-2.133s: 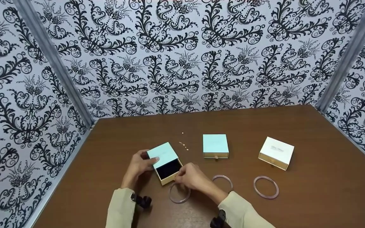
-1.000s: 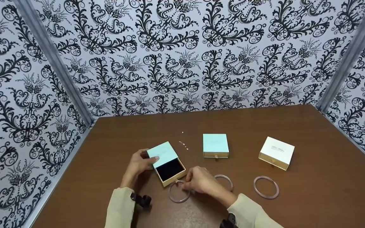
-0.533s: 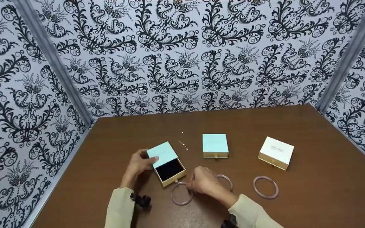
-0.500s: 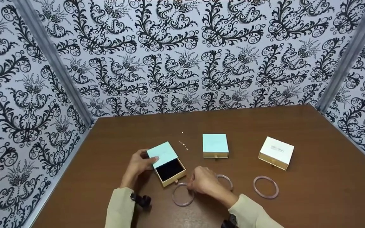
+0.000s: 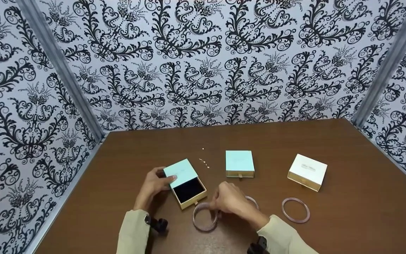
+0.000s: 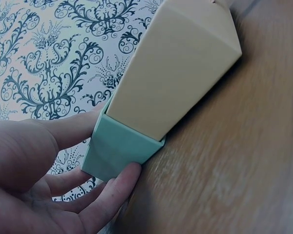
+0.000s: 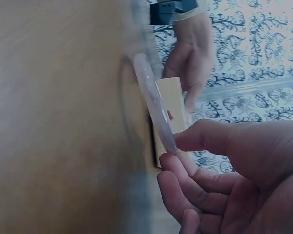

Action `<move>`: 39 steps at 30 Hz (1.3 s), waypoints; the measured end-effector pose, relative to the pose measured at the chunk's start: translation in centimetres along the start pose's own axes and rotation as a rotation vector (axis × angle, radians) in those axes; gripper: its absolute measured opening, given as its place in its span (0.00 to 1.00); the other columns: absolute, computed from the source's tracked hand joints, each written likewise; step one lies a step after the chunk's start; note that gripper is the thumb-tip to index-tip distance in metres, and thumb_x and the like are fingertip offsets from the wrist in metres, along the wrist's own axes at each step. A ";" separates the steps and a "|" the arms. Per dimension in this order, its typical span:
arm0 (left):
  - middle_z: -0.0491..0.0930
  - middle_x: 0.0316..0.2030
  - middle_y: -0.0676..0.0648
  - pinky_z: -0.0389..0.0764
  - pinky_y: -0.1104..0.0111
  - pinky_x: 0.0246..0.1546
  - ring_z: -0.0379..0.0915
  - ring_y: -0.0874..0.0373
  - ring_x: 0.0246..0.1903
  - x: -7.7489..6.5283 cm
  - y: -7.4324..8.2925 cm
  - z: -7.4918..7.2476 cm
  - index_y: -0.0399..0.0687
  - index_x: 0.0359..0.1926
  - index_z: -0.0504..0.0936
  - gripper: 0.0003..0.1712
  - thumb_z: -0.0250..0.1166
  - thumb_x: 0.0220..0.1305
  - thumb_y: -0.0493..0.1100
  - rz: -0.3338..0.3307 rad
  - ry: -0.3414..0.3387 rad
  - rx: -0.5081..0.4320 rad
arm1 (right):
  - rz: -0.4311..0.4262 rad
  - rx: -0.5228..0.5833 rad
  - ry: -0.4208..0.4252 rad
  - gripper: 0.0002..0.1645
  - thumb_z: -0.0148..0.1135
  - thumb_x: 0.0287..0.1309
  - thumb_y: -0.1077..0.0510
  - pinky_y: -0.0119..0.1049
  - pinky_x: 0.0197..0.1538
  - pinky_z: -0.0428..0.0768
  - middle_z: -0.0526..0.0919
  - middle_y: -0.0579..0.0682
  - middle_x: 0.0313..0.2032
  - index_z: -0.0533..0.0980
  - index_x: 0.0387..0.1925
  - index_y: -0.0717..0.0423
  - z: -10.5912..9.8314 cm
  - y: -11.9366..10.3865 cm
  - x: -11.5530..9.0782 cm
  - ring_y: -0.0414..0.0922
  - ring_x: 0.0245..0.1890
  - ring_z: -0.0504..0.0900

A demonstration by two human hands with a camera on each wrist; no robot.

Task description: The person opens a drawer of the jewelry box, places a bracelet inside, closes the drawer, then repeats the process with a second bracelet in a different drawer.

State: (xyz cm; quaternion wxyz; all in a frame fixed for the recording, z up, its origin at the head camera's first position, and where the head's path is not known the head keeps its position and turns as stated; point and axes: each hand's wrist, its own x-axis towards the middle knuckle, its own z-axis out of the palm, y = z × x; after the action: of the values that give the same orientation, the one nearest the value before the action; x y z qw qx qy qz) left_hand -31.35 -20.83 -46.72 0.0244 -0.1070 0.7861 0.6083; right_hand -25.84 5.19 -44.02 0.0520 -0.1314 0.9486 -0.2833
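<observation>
My left hand (image 5: 155, 182) grips the sleeve of a mint-green drawer box (image 5: 182, 172), thumb on top and fingers at its side. The box's cream drawer (image 6: 180, 63) is pulled partway out and shows a black lining. My right hand (image 5: 230, 199) pinches a pale lilac bangle (image 7: 154, 97) between thumb and index finger. In the right wrist view the bangle is tilted up off the table, its shadow beside it. It stands just in front of the drawer's small pull tab. A second bangle (image 5: 253, 201) lies partly hidden behind the right hand.
A third bangle (image 5: 295, 210) lies on the brown table (image 5: 358, 183) at the right. A closed mint box (image 5: 239, 161) and a white box (image 5: 308, 169) stand behind the bangles. Small pale bits (image 5: 204, 162) lie near the held box. Patterned walls (image 5: 203, 70) enclose the table.
The right hand drew the drawer further out, then let go of it. It moved to the nearest bangle, slid it slightly right and tilted it up. The left hand stayed on the box.
</observation>
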 end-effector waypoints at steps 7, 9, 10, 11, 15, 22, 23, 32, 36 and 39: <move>0.66 0.65 0.25 0.86 0.61 0.39 0.77 0.49 0.46 0.0 0.0 -0.2 0.30 0.70 0.63 0.41 0.72 0.60 0.36 -0.002 0.002 0.010 | 0.002 0.081 0.028 0.07 0.74 0.41 0.56 0.31 0.27 0.73 0.84 0.41 0.19 0.84 0.14 0.48 -0.6 -0.5 0.2 0.38 0.22 0.74; 0.65 0.65 0.25 0.86 0.60 0.40 0.77 0.48 0.47 -0.1 -0.1 -0.2 0.30 0.70 0.63 0.41 0.72 0.61 0.37 -0.001 -0.001 0.012 | 0.003 0.096 0.032 0.07 0.73 0.42 0.56 0.31 0.28 0.73 0.84 0.41 0.19 0.84 0.15 0.49 -0.7 -0.6 0.3 0.38 0.23 0.75; 0.65 0.65 0.25 0.86 0.59 0.41 0.77 0.47 0.47 -0.2 -0.1 -0.2 0.30 0.70 0.63 0.41 0.72 0.61 0.37 0.002 -0.002 0.011 | 0.003 0.104 0.032 0.07 0.73 0.42 0.56 0.31 0.29 0.74 0.85 0.41 0.20 0.84 0.15 0.49 -0.7 -0.7 0.4 0.38 0.23 0.75; 0.65 0.66 0.25 0.86 0.59 0.41 0.77 0.47 0.48 -0.2 -0.2 -0.2 0.30 0.70 0.63 0.41 0.72 0.61 0.37 0.004 -0.003 0.010 | 0.004 0.111 0.030 0.07 0.74 0.43 0.55 0.32 0.30 0.74 0.85 0.41 0.20 0.84 0.16 0.49 -0.7 -0.8 0.4 0.38 0.24 0.75; 0.66 0.66 0.26 0.86 0.59 0.41 0.77 0.45 0.50 -0.2 -0.4 -0.2 0.30 0.70 0.63 0.41 0.72 0.60 0.37 0.004 -0.002 0.011 | 0.018 0.140 0.025 0.08 0.76 0.47 0.54 0.32 0.31 0.75 0.86 0.43 0.21 0.85 0.18 0.50 -0.8 -1.1 0.7 0.39 0.24 0.77; 0.68 0.64 0.25 0.86 0.63 0.38 0.79 0.48 0.46 0.0 -0.6 -0.1 0.29 0.69 0.64 0.40 0.72 0.60 0.36 0.015 0.004 0.013 | 0.008 0.159 0.054 0.07 0.74 0.45 0.58 0.29 0.27 0.72 0.85 0.43 0.19 0.85 0.17 0.51 -0.9 -1.6 1.5 0.38 0.21 0.75; 0.69 0.63 0.25 0.85 0.64 0.36 0.79 0.49 0.45 0.0 -0.5 -0.1 0.29 0.68 0.64 0.40 0.72 0.60 0.35 0.017 0.006 0.010 | 0.003 0.161 0.060 0.06 0.73 0.45 0.58 0.29 0.27 0.72 0.85 0.43 0.19 0.85 0.17 0.51 -0.8 -1.7 1.7 0.38 0.20 0.74; 0.70 0.62 0.26 0.84 0.66 0.34 0.78 0.52 0.41 -0.2 -0.4 -0.1 0.29 0.67 0.66 0.38 0.72 0.60 0.36 0.009 0.016 0.019 | 0.010 0.172 0.081 0.09 0.74 0.47 0.55 0.29 0.26 0.72 0.86 0.44 0.20 0.85 0.16 0.50 -0.7 -1.9 3.1 0.37 0.19 0.74; 0.71 0.62 0.26 0.84 0.66 0.34 0.78 0.52 0.41 -0.2 -0.3 -0.1 0.30 0.67 0.66 0.38 0.73 0.60 0.37 0.009 0.015 0.022 | 0.010 0.162 0.086 0.09 0.75 0.47 0.55 0.29 0.25 0.72 0.87 0.44 0.20 0.86 0.17 0.50 -0.6 -1.8 3.6 0.36 0.18 0.75; 0.71 0.62 0.27 0.84 0.66 0.35 0.79 0.52 0.41 -0.2 -0.2 -0.1 0.31 0.67 0.66 0.39 0.73 0.60 0.38 0.004 0.010 0.024 | 0.015 0.160 0.089 0.09 0.75 0.47 0.54 0.28 0.24 0.71 0.87 0.44 0.20 0.86 0.16 0.50 -0.5 -1.8 3.9 0.36 0.18 0.74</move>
State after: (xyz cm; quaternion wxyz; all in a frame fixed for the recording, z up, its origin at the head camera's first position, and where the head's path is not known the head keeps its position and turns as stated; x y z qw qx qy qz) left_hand -31.08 -20.96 -46.83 0.0205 -0.1081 0.7936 0.5984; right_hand -29.27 2.92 -42.69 0.0223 -0.1069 0.9253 -0.3631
